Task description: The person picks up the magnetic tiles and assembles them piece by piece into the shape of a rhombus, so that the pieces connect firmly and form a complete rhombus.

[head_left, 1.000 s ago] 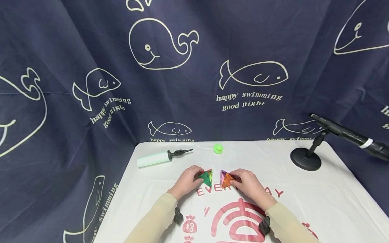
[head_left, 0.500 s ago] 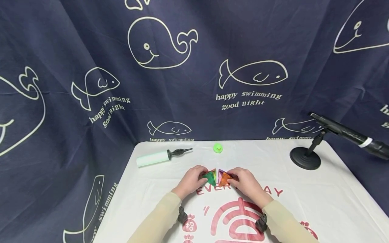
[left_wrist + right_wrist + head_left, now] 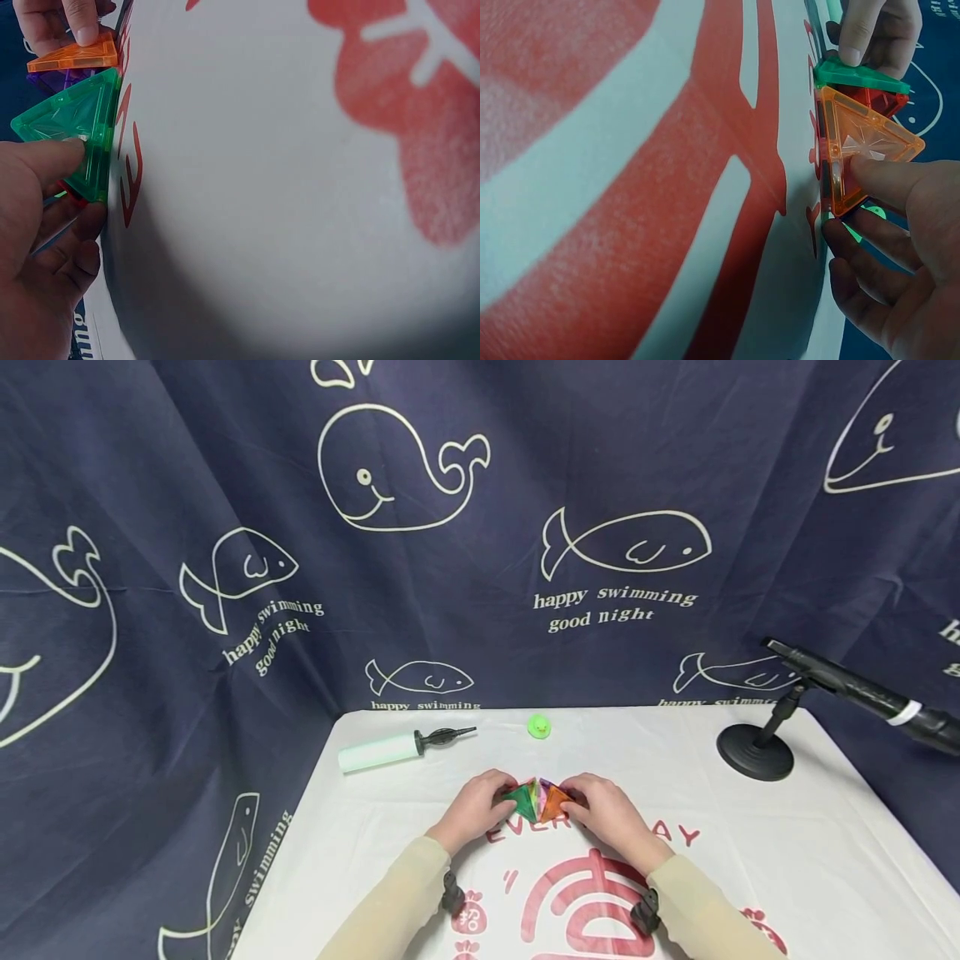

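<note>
My left hand [image 3: 480,806] grips a small pyramid of see-through triangular magnetic tiles, its thumb on the green tile [image 3: 71,112] and its fingers behind, by a red tile [image 3: 874,97]. My right hand [image 3: 606,807] holds a second tile pyramid, with the thumb on the orange tile [image 3: 866,139] and a purple tile [image 3: 56,79] behind. In the head view the two pyramids meet side by side on the white cloth, with yellow-green and pink faces between them. Parts of both pyramids are hidden by the fingers.
Behind the hands lie a pale green hand pump [image 3: 382,752] with a black nozzle and a small bright green duck-like toy [image 3: 538,727]. A black stand [image 3: 756,752] with a long black bar is at the right. A dark blue whale-print curtain [image 3: 480,568] hangs behind the table.
My left hand has moved right with its pyramid, and the right hand slightly left with the other. The gap between the two pyramids has closed.
</note>
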Action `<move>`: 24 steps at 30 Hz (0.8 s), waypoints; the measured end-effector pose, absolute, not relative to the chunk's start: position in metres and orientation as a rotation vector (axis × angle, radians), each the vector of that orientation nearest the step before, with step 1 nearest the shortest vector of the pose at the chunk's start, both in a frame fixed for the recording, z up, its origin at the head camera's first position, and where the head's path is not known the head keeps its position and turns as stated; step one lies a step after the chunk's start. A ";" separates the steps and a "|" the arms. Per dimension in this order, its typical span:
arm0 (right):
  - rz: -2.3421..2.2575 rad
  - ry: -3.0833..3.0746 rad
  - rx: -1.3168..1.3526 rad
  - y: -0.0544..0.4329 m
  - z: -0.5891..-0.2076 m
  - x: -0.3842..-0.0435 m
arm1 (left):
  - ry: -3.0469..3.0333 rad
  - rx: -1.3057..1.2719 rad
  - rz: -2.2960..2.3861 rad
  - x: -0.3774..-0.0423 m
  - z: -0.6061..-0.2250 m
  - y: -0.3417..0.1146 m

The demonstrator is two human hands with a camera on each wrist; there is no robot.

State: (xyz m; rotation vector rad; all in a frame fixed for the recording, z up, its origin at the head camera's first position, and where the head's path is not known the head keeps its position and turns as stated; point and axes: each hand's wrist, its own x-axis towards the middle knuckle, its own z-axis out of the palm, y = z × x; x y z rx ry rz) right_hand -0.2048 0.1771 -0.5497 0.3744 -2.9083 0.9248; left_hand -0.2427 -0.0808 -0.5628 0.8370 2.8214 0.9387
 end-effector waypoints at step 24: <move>0.811 -2.817 0.546 0.168 -0.537 -0.209 | 2.843 0.836 0.922 -0.244 -0.564 -0.076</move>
